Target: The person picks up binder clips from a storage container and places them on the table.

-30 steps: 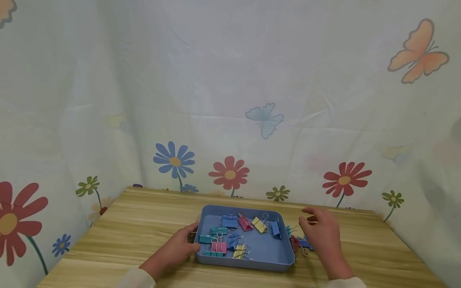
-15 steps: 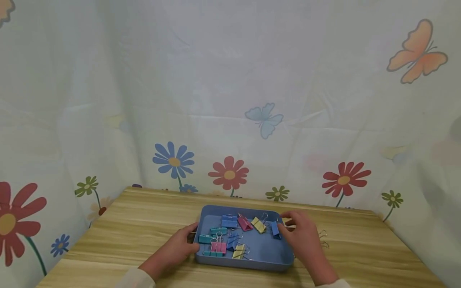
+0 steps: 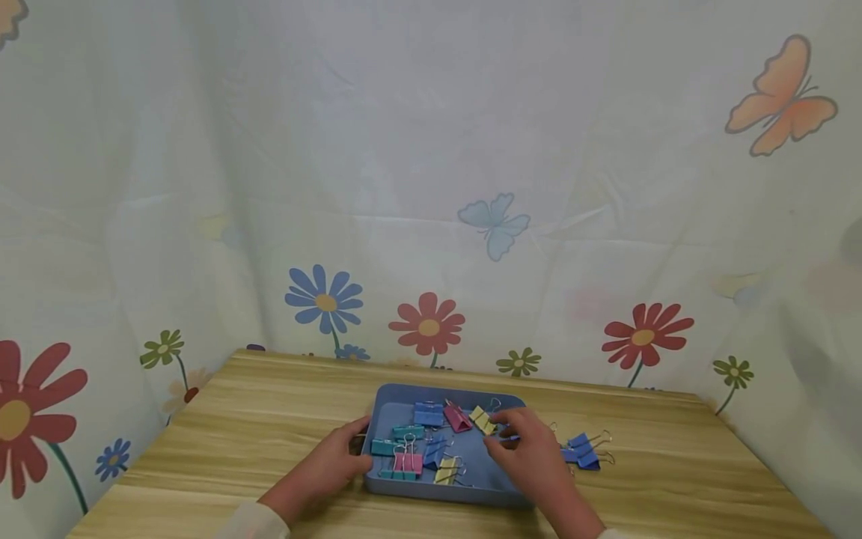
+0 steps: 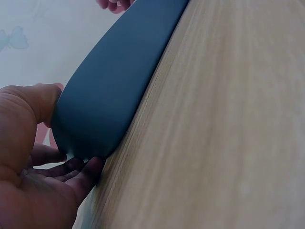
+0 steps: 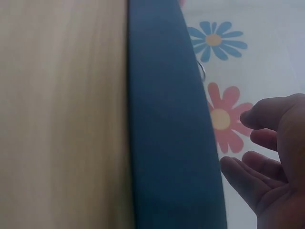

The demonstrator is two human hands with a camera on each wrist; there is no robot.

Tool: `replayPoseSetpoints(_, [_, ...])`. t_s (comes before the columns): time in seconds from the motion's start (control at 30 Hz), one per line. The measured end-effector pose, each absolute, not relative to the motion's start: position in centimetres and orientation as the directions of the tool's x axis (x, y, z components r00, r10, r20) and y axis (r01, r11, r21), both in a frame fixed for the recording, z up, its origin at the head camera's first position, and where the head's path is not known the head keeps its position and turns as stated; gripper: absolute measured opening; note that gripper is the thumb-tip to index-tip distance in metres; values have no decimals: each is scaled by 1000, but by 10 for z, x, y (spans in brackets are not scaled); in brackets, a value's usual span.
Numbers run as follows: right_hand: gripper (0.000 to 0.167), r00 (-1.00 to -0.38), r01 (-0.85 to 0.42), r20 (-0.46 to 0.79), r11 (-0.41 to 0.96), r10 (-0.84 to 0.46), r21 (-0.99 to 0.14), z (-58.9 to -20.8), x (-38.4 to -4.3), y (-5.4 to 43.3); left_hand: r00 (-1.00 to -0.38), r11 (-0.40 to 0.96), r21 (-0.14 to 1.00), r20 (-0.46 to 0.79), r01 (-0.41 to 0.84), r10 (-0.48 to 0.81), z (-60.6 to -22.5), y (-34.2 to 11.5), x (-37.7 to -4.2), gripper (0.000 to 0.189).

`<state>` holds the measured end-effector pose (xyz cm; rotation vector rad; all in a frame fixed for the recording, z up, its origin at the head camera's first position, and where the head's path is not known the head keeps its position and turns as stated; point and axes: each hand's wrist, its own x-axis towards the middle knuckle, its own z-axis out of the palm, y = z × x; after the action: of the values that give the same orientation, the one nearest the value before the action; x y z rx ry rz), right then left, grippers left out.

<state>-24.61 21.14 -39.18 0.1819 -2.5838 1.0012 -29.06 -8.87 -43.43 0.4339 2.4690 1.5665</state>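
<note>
A shallow blue tray [image 3: 447, 490] sits on the wooden table, holding several binder clips in blue, teal, pink and yellow. My left hand [image 3: 337, 458] grips its left end; in the left wrist view the thumb is at the rim and the fingertips [image 4: 97, 164] lie against the lower outer wall. Over the tray's right side is my right hand [image 3: 539, 457], thumb and forefinger apart, close to a yellow binder clip [image 3: 482, 421]. The right wrist view shows that hand [image 5: 281, 162] with nothing between its fingers. It hides the tray's right wall.
Blue binder clips [image 3: 583, 451] lie on the table [image 3: 673, 464] just right of the tray, partly behind the right hand. A curtain [image 3: 566, 299] printed with flowers and butterflies stands behind the table and along its sides.
My right hand has moved left from beside the tray to over its right part, covering the blue clip there and uncovering blue clips on the table. My left hand has stayed put.
</note>
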Motion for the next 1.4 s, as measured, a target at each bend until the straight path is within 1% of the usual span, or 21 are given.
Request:
replayPoseSetpoints(0.2, [18, -935, -263, 352, 749, -43, -608, -397, -245, 203, -939, 393, 908, 2, 146, 343, -434, -89, -290, 81])
replayPoseSetpoints(0.37, [19, -935, -312, 336, 710, -112, -632, -399, -243, 199, -936, 391, 907, 10, 157, 351, -434, -89, -289, 80])
replayPoseSetpoints(0.57, [25, -938, -344, 278, 671, -209, -657, -399, -240, 195, -937, 394, 905, 10, 156, 350, -432, -88, -288, 80])
replayPoseSetpoints(0.83, [32, -947, -319, 194, 697, -255, -643, -400, -239, 190, -938, 386, 910, 9, 151, 346, -430, -87, -287, 81])
replayPoseSetpoints(0.93, [31, -945, -325, 182, 703, -273, -633, -400, -239, 190, -938, 386, 910, 13, 154, 345, -429, -87, -286, 80])
replayPoseSetpoints(1.2, [17, -931, -364, 191, 746, -312, -558, -399, -241, 189, -936, 390, 908, 5, 151, 352, -431, -87, -289, 80])
replayPoseSetpoints(1.4, [11, -944, -328, 161, 748, -289, -577, -399, -243, 189, -943, 410, 902, -15, 131, 333, -429, -87, -288, 80])
